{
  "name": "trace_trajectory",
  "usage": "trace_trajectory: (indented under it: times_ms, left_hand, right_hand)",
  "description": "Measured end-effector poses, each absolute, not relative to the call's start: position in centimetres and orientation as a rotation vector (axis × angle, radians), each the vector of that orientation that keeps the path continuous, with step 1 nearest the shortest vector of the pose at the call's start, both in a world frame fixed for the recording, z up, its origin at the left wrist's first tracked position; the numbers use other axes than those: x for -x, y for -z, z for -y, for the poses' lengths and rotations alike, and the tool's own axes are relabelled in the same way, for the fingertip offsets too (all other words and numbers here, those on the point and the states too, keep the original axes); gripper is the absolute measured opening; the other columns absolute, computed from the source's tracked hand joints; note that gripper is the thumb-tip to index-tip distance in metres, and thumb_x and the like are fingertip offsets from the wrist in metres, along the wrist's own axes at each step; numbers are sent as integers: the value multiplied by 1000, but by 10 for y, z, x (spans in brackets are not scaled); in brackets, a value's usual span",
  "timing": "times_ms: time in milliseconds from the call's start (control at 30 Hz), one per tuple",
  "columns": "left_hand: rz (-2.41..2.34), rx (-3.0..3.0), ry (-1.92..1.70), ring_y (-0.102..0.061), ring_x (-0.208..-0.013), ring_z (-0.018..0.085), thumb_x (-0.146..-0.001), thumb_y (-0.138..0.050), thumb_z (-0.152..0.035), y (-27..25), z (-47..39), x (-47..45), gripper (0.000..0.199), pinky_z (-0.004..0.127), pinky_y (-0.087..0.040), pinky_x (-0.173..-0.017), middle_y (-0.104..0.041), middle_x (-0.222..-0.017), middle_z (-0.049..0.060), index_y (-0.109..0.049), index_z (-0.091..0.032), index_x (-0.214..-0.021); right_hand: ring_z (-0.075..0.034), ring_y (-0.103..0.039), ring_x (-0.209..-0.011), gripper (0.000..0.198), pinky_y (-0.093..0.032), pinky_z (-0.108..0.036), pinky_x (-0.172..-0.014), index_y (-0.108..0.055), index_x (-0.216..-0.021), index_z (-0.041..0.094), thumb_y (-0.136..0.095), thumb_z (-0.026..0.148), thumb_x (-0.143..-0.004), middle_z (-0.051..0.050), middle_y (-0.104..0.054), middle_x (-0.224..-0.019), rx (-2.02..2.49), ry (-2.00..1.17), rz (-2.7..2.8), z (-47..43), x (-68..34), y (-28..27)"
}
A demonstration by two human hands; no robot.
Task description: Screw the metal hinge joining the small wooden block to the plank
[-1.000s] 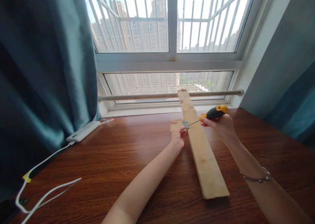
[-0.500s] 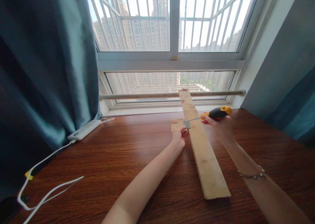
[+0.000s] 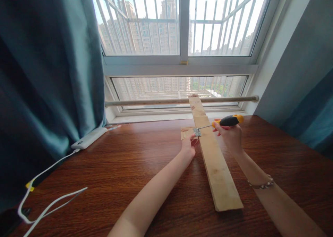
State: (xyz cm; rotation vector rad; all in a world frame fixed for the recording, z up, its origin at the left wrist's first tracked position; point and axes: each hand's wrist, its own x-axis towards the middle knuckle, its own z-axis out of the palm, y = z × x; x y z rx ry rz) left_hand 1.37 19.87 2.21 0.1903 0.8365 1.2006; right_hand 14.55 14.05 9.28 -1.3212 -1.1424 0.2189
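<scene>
A long wooden board (image 3: pixel 220 172) lies on the wood-grain table (image 3: pixel 117 185). Just left of the board, the left hand (image 3: pixel 188 147) rests its thumb at a metal hinge (image 3: pixel 197 132); whether its fingers clamp the small wooden piece (image 3: pixel 185 133) under the hinge, I cannot tell. The hinge spans both pieces at the board's left edge. Right of the board, the right hand (image 3: pixel 231 136) is clamped around 1 yellow-and-black screwdriver (image 3: pixel 229 120), tip at the hinge. Beyond the board stands a window (image 3: pixel 145 86).

"What's your count?"
"From my remote station, I see two hands (image 3: pixel 188 146) (image 3: pixel 231 140) — one screwdriver (image 3: pixel 229 120), one hinge (image 3: pixel 197 132), two boards (image 3: pixel 218 167) (image 3: pixel 185 134), one bracelet (image 3: pixel 261 185)."
"Others?"
"I get one white box (image 3: pixel 90 138) — and one tabletop (image 3: pixel 130 157)."
</scene>
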Motion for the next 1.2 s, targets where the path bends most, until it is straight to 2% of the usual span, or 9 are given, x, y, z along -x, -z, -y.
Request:
trace_trajectory:
  times_ms: [167, 433, 667, 933, 1200]
  left_hand:
    - [-837, -189, -1205, -52, -48, 9, -72, -58, -3, -24, -197, -13, 13, 24, -49, -57, -61, -61, 0, -56, -15, -66]
    - [-849, -190, -1202, -53, -48, 9, -73, -58, -4, -28, -196, -13, 14, 24, -48, -57, -59, -58, -1, -55, -14, -65]
    - [-843, -179, -1203, -52, -48, 10, -72, -57, -3, -27, -197, -13, 12, 26, -48, -57, -59, -59, 0, -56, -14, -66]
    - [-841, -161, -1207, -52, -49, 10, -71, -59, -4, -22, -200, -13, 16, 27, -49, -59, -59, -60, 0, -53, -15, -62]
    - [-837, -161, -1202, -52, -48, 10, -71, -57, -3, -24, -199, -14, 14, 26, -48, -56, -59, -59, 0, -55, -15, -64]
  right_hand:
    - [-24, -68, -58, 32, -59, -36, -57, -70, -84, 13, -73, 40, -68, -10, -71, -75, 1148, -397, 1068, -140, -140, -93]
    - [-25, -68, -57, 31, -59, -37, -58, -70, -81, 14, -73, 42, -68, -10, -72, -74, 1166, -410, 1136, -144, -136, -83]
    - [-27, -68, -58, 31, -58, -39, -57, -71, -82, 15, -75, 42, -66, -13, -72, -81, 1156, -416, 1095, -147, -138, -78]
    - [-26, -67, -55, 30, -58, -38, -57, -72, -83, 15, -75, 41, -66, -11, -71, -69, 1155, -394, 1085, -148, -139, -76]
    - [-23, -67, -56, 32, -58, -33, -58, -71, -81, 13, -74, 41, -68, -8, -71, -68, 1176, -353, 1114, -144, -135, -79]
